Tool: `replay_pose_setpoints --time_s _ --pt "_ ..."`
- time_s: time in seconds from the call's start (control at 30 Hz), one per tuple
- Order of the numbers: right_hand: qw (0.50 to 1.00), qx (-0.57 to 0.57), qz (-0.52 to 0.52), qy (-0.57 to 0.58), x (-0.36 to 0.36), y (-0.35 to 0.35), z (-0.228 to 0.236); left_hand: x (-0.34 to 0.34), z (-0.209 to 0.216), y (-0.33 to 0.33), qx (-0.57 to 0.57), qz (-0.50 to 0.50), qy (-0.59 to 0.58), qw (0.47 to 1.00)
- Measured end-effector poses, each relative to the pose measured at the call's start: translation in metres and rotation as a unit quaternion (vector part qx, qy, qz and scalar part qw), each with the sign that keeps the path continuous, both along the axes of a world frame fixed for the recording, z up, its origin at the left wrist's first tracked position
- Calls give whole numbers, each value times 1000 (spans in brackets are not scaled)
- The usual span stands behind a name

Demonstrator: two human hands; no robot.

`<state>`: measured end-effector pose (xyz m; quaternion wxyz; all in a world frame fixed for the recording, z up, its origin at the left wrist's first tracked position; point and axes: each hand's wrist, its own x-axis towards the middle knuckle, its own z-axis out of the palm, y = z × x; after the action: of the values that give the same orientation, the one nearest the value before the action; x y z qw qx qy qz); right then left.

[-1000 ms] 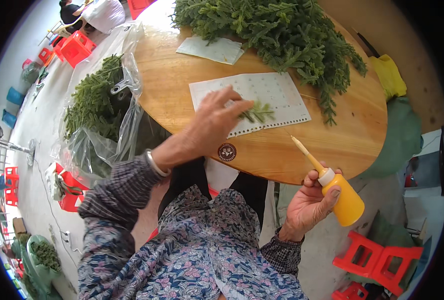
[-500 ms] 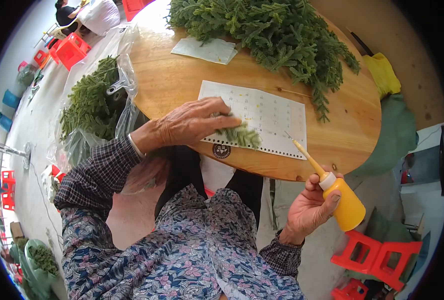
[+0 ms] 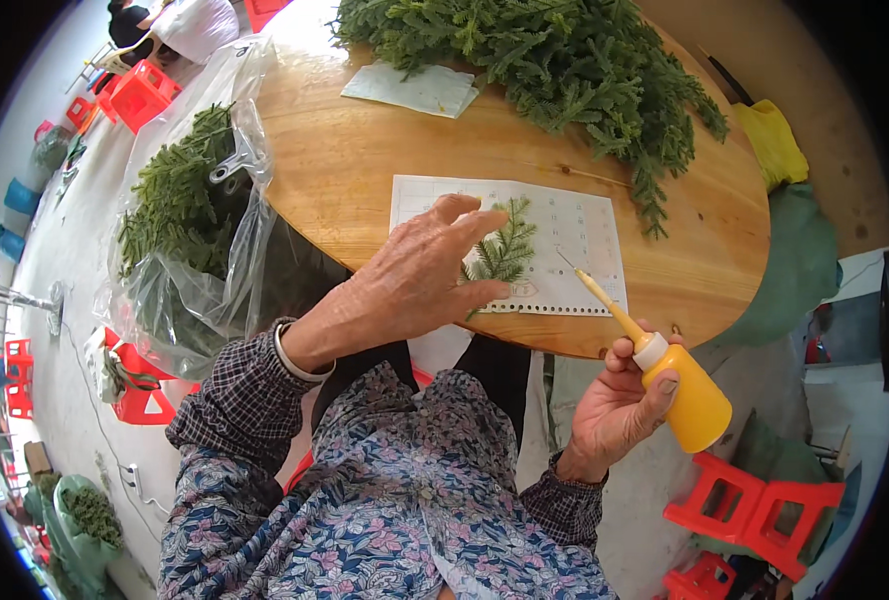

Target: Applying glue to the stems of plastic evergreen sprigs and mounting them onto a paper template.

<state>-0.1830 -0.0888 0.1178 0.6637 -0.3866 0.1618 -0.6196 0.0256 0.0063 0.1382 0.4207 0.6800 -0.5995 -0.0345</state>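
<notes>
A green artificial fir sprig (image 3: 507, 250) lies on a white printed sheet (image 3: 599, 262) with a row of punched holes along its near edge. My left hand (image 3: 394, 275) hovers over the sheet's left part, thumb and fingers spread around the sprig and partly hiding it. Off the table's near right edge, my right hand (image 3: 612, 415) grips a yellow squeeze bottle (image 3: 692, 400). Its long nozzle slants up and left, and the thin tip reaches over the sheet, to the right of the sprig.
A big heap of fir branches (image 3: 574, 70) covers the far side of the round wooden table (image 3: 334, 165). A folded pale cloth (image 3: 409, 90) lies before it. On the left, a clear plastic bag (image 3: 254, 235) holds more branches (image 3: 179, 195). Red stools (image 3: 754, 510) stand at lower right.
My left hand has moved nearer and spread its fingers. The sprig has turned, its tip now pointing away from me. The right hand with the bottle has hardly moved.
</notes>
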Motion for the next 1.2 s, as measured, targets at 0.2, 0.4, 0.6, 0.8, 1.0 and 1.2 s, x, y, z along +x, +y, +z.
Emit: replay_pose_setpoints --time_s 0.2,0.4,0.6,0.8,1.0,1.2 --pt "1000 15 -3 9 6 0 -2 9 -6 -4 61 -35 105 992" --pt "1000 16 -4 7 8 -2 -3 -3 -8 -14 -10 -6 149 989" --pt "1000 16 -6 4 8 -6 -6 -10 -3 -12 -4 50 145 988" --pt "1000 10 0 5 12 -4 -5 9 -13 -20 -125 29 -42 991" --pt "1000 11 4 3 13 -4 -6 18 -45 -27 -65 -21 -149 986" --pt "1000 -5 13 16 22 -5 -2 12 -49 -30 -59 30 -170 983"
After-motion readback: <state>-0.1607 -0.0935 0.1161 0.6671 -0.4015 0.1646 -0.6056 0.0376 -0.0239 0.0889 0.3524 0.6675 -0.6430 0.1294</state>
